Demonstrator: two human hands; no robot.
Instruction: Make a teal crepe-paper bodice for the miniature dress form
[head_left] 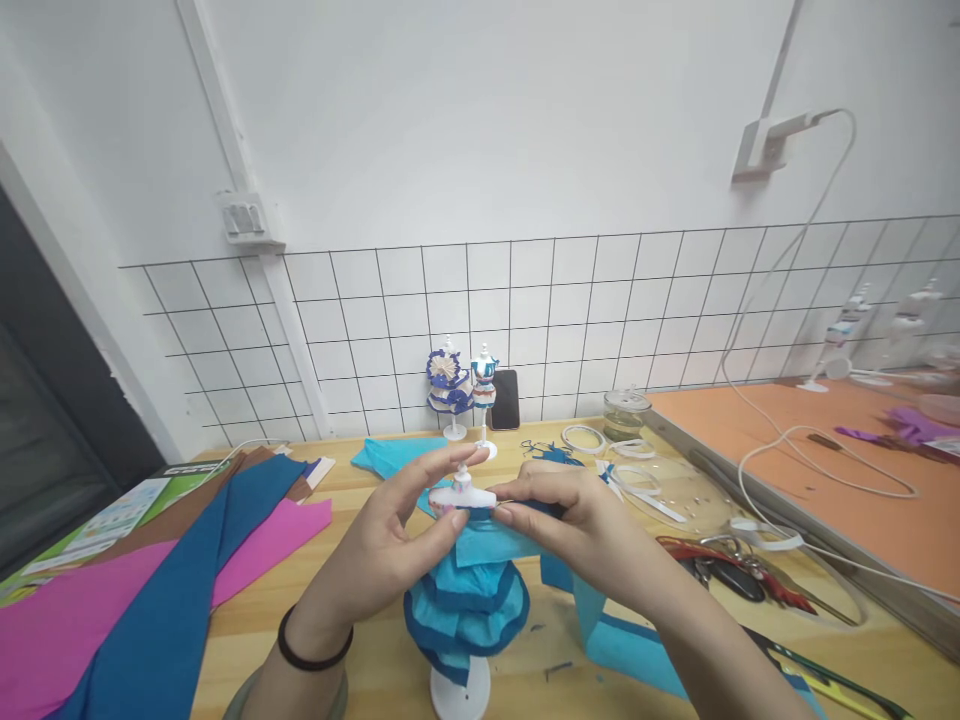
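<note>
A small white mannequin [460, 492] on a round white stand [459, 692] rises at the front middle of the wooden table [300, 590]. It wears a layered skirt of light and dark blue crepe paper [466, 605]. My left hand [390, 545] pinches the mannequin's torso between thumb and fingers. My right hand [570, 520] presses a light blue paper strip [491, 545] against its waist, fingers closed on the strip.
Pink and dark blue paper sheets [150, 590] lie at the left. Two dressed mannequins [465, 385] and a phone [505, 399] stand by the tiled wall. A glass jar [626, 414], tape rolls [585, 438] and scissors [735, 570] lie right, beside an orange table [825, 450].
</note>
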